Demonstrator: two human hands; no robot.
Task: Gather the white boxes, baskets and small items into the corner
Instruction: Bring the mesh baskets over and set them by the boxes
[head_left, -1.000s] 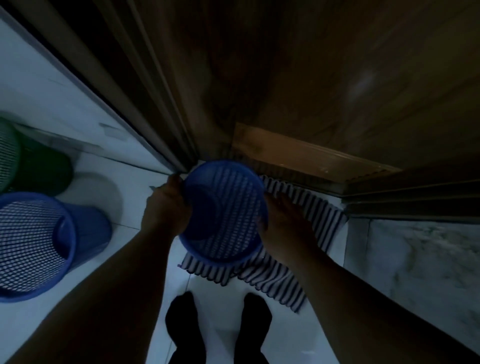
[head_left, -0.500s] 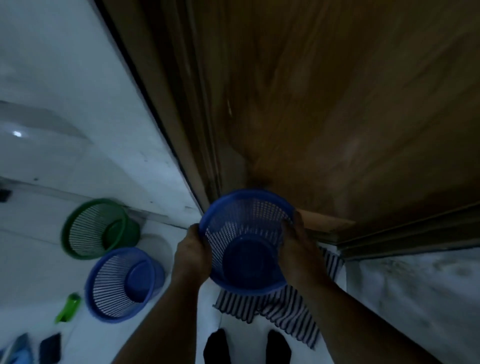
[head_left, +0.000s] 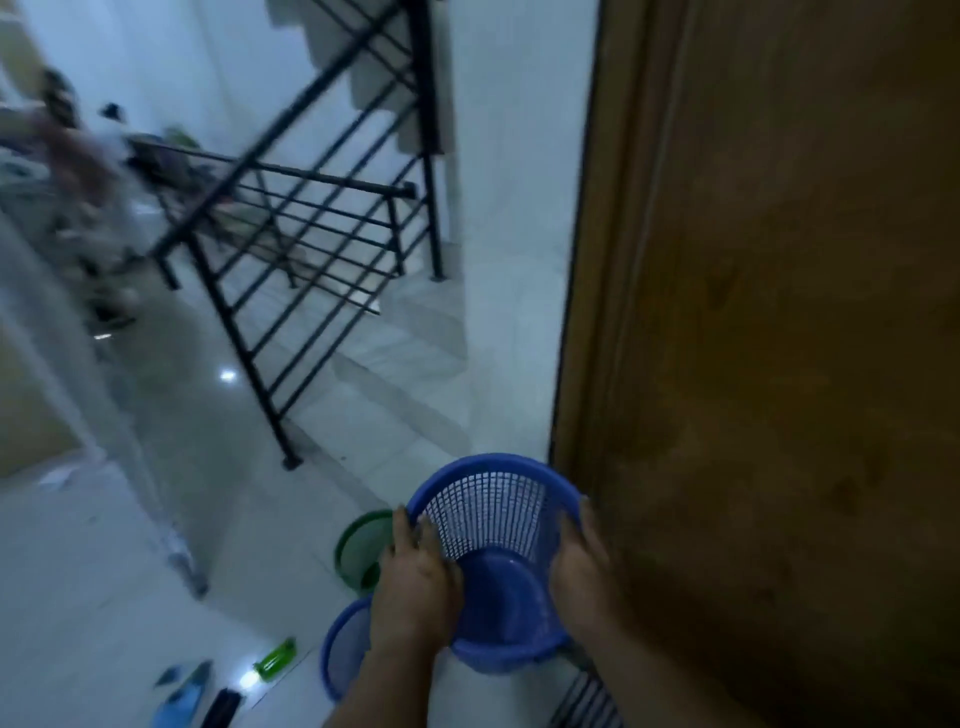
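both hands grasp a round blue plastic mesh basket in the air beside a brown wooden door, left hand wrapped on its left wall, fingers over the rim, right hand on its right wall, above a green mesh basket and second blue mesh basket on the white tiled floor.

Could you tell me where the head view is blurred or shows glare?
Head view: upper-left background is motion-smeared; bright glare spots on the floor; wooden door dim; the blue basket between left hand and right hand stays fairly sharp.
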